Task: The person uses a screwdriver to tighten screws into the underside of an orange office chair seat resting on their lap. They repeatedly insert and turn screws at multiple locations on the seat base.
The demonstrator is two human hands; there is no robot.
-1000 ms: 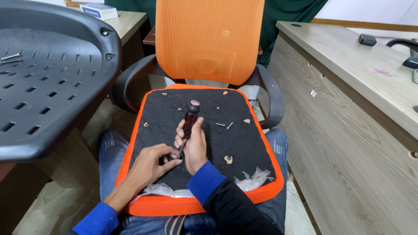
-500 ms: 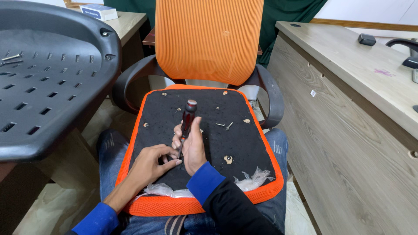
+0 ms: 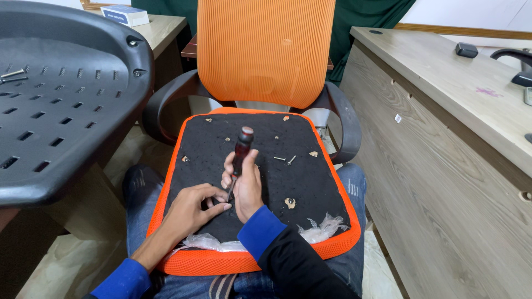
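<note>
My right hand (image 3: 245, 187) grips a screwdriver (image 3: 240, 150) with a dark red and black handle, held nearly upright with its tip down on the black seat cushion (image 3: 310, 182). The cushion has an orange mesh rim and rests on my lap. My left hand (image 3: 195, 209) lies on the cushion beside the tip, its fingertips pinched close to the blade; what they pinch is too small to see. Two loose screws (image 3: 284, 160) lie on the cushion to the right of the screwdriver.
An orange mesh chair back (image 3: 266, 50) with black armrests (image 3: 346, 124) stands ahead. A black perforated plastic seat shell (image 3: 55, 111) fills the left, with screws on it. A wooden desk (image 3: 465, 138) runs along the right. Crumpled clear plastic (image 3: 321, 228) lies at the cushion's near edge.
</note>
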